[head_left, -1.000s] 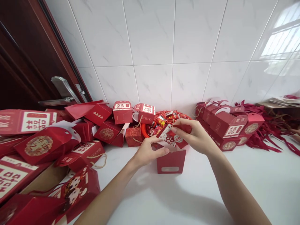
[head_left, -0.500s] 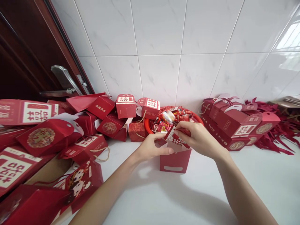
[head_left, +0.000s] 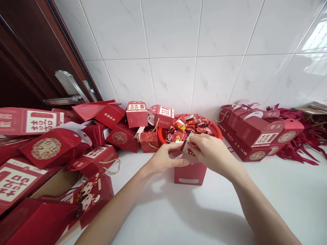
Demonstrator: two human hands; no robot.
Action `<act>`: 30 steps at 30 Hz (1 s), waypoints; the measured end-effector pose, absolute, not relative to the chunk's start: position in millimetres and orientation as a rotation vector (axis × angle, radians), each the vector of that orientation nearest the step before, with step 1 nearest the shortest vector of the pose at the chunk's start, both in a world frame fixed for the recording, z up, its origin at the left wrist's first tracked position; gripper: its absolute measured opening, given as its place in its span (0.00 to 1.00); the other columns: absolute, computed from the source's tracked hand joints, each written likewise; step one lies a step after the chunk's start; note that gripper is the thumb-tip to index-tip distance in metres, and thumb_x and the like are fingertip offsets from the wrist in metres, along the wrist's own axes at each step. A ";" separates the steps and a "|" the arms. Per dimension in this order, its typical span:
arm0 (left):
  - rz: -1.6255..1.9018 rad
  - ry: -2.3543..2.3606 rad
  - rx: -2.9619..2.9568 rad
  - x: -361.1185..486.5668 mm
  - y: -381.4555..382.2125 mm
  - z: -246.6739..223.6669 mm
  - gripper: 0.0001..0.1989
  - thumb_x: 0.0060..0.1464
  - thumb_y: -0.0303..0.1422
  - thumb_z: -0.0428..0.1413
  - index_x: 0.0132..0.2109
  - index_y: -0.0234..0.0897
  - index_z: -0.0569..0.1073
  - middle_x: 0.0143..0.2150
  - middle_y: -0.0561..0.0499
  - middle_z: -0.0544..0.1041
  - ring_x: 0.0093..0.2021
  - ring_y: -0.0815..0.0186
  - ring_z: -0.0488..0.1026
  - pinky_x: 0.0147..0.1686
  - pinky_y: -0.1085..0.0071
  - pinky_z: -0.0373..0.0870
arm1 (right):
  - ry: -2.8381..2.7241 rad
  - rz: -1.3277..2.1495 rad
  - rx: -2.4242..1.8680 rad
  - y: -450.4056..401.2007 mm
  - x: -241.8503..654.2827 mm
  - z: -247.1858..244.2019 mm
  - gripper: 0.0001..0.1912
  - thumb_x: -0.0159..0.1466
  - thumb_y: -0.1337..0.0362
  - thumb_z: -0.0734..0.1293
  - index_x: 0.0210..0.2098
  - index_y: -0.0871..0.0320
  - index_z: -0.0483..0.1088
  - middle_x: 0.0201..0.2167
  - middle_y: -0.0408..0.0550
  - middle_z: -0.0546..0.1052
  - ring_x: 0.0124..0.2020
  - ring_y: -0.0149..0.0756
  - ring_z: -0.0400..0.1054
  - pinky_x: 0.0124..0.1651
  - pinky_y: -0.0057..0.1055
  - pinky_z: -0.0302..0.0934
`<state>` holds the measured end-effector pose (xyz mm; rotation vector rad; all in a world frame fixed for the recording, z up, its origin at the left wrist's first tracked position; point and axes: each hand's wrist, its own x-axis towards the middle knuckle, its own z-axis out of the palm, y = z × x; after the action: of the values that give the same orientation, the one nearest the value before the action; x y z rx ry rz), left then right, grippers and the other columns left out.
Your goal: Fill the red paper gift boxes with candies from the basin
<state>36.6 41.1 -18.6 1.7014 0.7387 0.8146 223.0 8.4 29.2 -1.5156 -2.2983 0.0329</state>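
Note:
An upright red box [head_left: 190,174] with its top open stands on the white table in front of a red basket [head_left: 219,131] of wrapped candies [head_left: 180,124]. My left hand [head_left: 163,159] holds the box's left upper edge, thumb on the near side and fingers behind. Over the opening, my right hand [head_left: 209,149] has its fingers closed near a printed flap or packet; what they grip is hidden.
Piled red boxes [head_left: 46,148] cover the left side. More closed red boxes [head_left: 255,129] stand stacked at the right, beside dark red ribbons [head_left: 306,143]. A tiled wall [head_left: 173,81] rises behind, and a door handle [head_left: 66,100] is at the left.
My right hand has moved slightly down and left over the box opening. The blurred pale item above the candies no longer shows there. My left hand stays on the box.

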 end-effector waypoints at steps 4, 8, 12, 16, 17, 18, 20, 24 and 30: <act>0.803 0.741 1.741 34.9 42.9 -21.5 0.23 0.48 0.38 0.68 0.51 0.36 0.80 0.50 0.45 0.81 0.53 0.52 0.75 0.55 0.59 0.71 | -2.351 0.102 -1.458 8.7 221.6 27.4 0.13 0.64 0.72 0.62 0.24 0.55 0.59 0.27 0.45 0.70 0.28 0.33 0.61 0.27 0.29 0.45; 0.830 0.737 1.644 36.5 42.0 -21.8 0.26 0.45 0.37 0.70 0.52 0.37 0.80 0.52 0.45 0.81 0.56 0.51 0.74 0.57 0.58 0.70 | -2.201 0.161 -1.313 9.0 233.0 30.8 0.12 0.67 0.69 0.61 0.26 0.56 0.64 0.27 0.45 0.71 0.29 0.33 0.63 0.30 0.29 0.50; 0.836 0.750 1.618 38.3 40.9 -20.4 0.26 0.45 0.36 0.70 0.52 0.37 0.80 0.54 0.45 0.80 0.58 0.51 0.74 0.58 0.58 0.70 | -2.105 0.324 -1.235 10.8 237.6 32.2 0.10 0.67 0.66 0.62 0.30 0.56 0.69 0.26 0.43 0.73 0.27 0.31 0.64 0.30 0.28 0.51; 0.844 0.728 1.617 38.8 41.2 -20.8 0.23 0.44 0.37 0.71 0.49 0.36 0.81 0.50 0.45 0.81 0.55 0.51 0.75 0.56 0.58 0.71 | -2.170 0.429 -1.170 19.1 232.5 26.2 0.09 0.66 0.64 0.64 0.29 0.56 0.71 0.26 0.43 0.75 0.27 0.31 0.64 0.29 0.27 0.50; 0.845 0.710 1.598 38.9 41.3 -21.1 0.23 0.44 0.37 0.71 0.48 0.36 0.81 0.49 0.44 0.82 0.55 0.51 0.75 0.56 0.58 0.72 | -2.186 0.442 -1.170 21.1 231.5 24.8 0.09 0.66 0.64 0.65 0.28 0.56 0.71 0.26 0.43 0.75 0.26 0.30 0.64 0.28 0.27 0.49; 0.843 0.698 1.578 38.9 41.4 -21.3 0.22 0.44 0.37 0.71 0.48 0.35 0.81 0.49 0.44 0.82 0.55 0.51 0.76 0.56 0.58 0.72 | -2.197 0.454 -1.178 22.7 231.1 23.8 0.10 0.66 0.63 0.66 0.28 0.57 0.71 0.26 0.43 0.75 0.26 0.30 0.64 0.28 0.27 0.49; 0.836 0.699 1.566 38.8 41.4 -21.2 0.22 0.44 0.36 0.71 0.48 0.36 0.81 0.50 0.44 0.81 0.56 0.51 0.75 0.57 0.58 0.71 | -2.181 0.484 -1.196 23.9 231.6 23.4 0.10 0.65 0.60 0.67 0.29 0.57 0.71 0.25 0.43 0.74 0.25 0.30 0.63 0.28 0.27 0.49; 0.829 0.740 1.593 38.3 41.7 -20.1 0.26 0.45 0.35 0.70 0.53 0.37 0.80 0.53 0.45 0.81 0.58 0.51 0.73 0.59 0.58 0.69 | -2.060 0.555 -1.135 21.7 234.7 26.0 0.10 0.67 0.56 0.65 0.34 0.56 0.69 0.26 0.41 0.74 0.25 0.29 0.63 0.28 0.26 0.53; 0.822 0.764 1.601 36.8 43.6 -23.7 0.23 0.45 0.34 0.70 0.50 0.35 0.80 0.47 0.46 0.82 0.52 0.53 0.76 0.53 0.60 0.72 | -2.087 0.735 -0.993 24.7 231.3 26.3 0.12 0.68 0.57 0.64 0.32 0.58 0.69 0.26 0.42 0.74 0.26 0.29 0.64 0.29 0.25 0.55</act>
<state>36.8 43.6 -23.7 1.6010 0.7644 0.8220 231.3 24.7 26.3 -0.9927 -2.0868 0.7351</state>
